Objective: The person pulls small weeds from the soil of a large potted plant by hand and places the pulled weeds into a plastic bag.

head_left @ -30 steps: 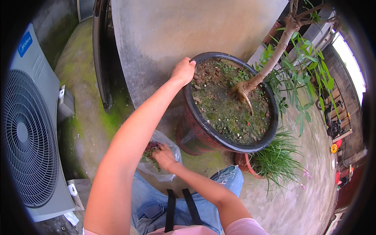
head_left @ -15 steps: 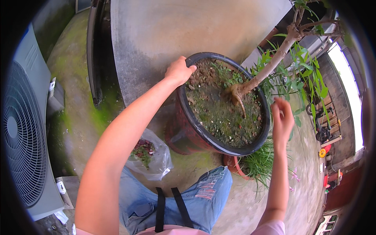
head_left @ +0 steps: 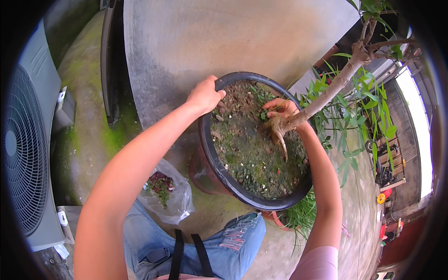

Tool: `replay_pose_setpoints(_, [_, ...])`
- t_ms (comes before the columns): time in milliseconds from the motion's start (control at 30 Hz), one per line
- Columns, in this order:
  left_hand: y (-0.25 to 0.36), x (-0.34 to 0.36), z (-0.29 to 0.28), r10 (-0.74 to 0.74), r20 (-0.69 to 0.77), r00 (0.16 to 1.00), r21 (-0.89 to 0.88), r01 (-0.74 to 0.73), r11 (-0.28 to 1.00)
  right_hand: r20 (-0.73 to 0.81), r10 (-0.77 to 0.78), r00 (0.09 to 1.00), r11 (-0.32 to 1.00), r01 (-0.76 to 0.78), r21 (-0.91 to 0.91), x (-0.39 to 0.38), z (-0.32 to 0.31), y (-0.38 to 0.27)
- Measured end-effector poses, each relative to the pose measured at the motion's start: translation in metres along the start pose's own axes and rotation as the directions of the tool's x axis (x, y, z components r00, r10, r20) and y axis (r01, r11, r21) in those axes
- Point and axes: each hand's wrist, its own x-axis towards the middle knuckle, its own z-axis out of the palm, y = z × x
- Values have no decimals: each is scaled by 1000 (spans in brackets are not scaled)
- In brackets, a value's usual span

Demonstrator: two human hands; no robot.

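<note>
A big round plant pot (head_left: 215, 161) with a dark rim stands in front of me, filled with mossy soil (head_left: 247, 163). From the soil a small tree (head_left: 326, 100) leans to the upper right. My left hand (head_left: 206, 96) grips the pot's rim at its far left, thumb on the inner side. Behind the base of the trunk, my right hand (head_left: 281, 108) reaches in over the soil, its fingers closed at small green weeds (head_left: 262, 97) there. The trunk and its roots hide part of that hand.
On the ground left of the pot lies a clear plastic bag (head_left: 175, 205) with pulled plants inside. A smaller pot (head_left: 275, 219) of grassy leaves sits at the near right. An outdoor fan unit (head_left: 28, 149) stands far left, a pale wall panel (head_left: 196, 42) behind.
My right hand has moved left from outside the pot to the weeds behind the trunk. My left hand stays on the rim, while the view has shifted slightly.
</note>
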Motion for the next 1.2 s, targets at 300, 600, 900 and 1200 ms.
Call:
replay_pose_setpoints(300, [9, -4, -3, -9, 0, 1000, 17, 9, 1000, -59, -294, 954, 854, 234, -464, 10, 4, -3])
replay_pose_setpoints(600, [3, 0, 0, 7, -2, 1000, -24, -7, 1000, -366, 6, 931, 985, -69, -160, 14, -16, 23])
replay_pose_setpoints(900, [2, 2, 0, 15, -11, 1000, 14, -15, 1000, -123, -60, 991, 979, 34, -203, 38, -4, 4])
replay_pose_setpoints(1200, [5, -2, -3, -13, 7, 1000, 11, 13, 1000, -159, -75, 984, 924, 9, -381, 43, 8, -12])
